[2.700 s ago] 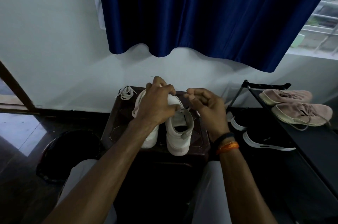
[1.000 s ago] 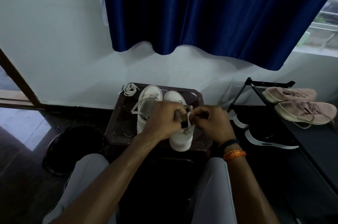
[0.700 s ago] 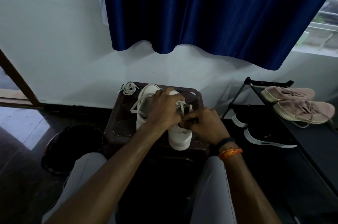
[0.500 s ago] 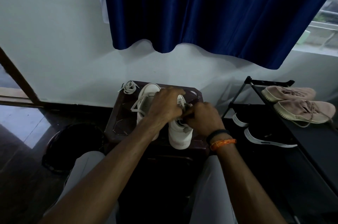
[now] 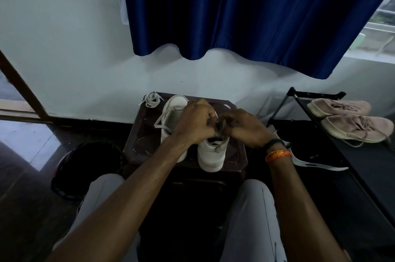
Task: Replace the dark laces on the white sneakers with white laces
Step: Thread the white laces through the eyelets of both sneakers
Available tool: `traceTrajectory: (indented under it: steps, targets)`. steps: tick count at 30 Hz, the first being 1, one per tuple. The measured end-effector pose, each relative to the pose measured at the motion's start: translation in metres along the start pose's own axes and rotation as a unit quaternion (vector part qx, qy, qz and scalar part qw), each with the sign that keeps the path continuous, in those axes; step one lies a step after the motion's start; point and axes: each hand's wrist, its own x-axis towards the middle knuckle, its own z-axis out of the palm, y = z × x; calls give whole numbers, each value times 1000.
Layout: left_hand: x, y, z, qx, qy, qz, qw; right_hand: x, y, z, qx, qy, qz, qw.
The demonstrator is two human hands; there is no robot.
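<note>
Two white sneakers stand side by side on a dark brown stool (image 5: 136, 144), heels toward me. The left sneaker (image 5: 171, 112) has a loose white lace trailing off its side. Over the tongue of the right sneaker (image 5: 211, 154), my left hand (image 5: 194, 122) and my right hand (image 5: 243, 127) meet, each with curled fingers pinching a white lace (image 5: 221, 125). My hands hide most of the right sneaker's eyelets. A coiled white lace (image 5: 151, 99) lies on the stool's far left corner.
A black shoe rack (image 5: 350, 154) stands to the right, holding a pink pair of shoes (image 5: 350, 120) on top and dark shoes with white soles (image 5: 316, 165) lower down. A dark round bin (image 5: 85, 167) sits on the floor to the left. A blue curtain (image 5: 245, 9) hangs above.
Both hands stayed on the right sneaker's lace. They moved from its heel end up toward the tongue and drew close together.
</note>
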Motion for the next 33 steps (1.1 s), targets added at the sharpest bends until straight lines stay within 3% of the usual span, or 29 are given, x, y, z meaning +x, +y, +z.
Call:
traceTrajectory:
  steps: [5, 7, 13, 19, 27, 33]
  targets:
    - [-10, 0, -4, 36, -151, 17, 988, 4, 11, 11, -24, 36, 20, 999]
    - [-11, 0, -5, 48, -177, 3, 983, 5, 10, 12, -34, 43, 40, 998]
    - [-8, -1, -8, 49, -155, 10, 987, 15, 4, 18, -74, 63, 54, 994]
    - [-11, -5, -4, 24, -134, 57, 989, 3, 10, 7, 53, 183, 43, 981]
    - [-7, 3, 2, 138, -92, -27, 986, 5, 7, 16, -81, 112, -35, 990]
    - [-6, 5, 10, 137, -48, -76, 986, 17, 6, 35, -167, 48, 29, 984]
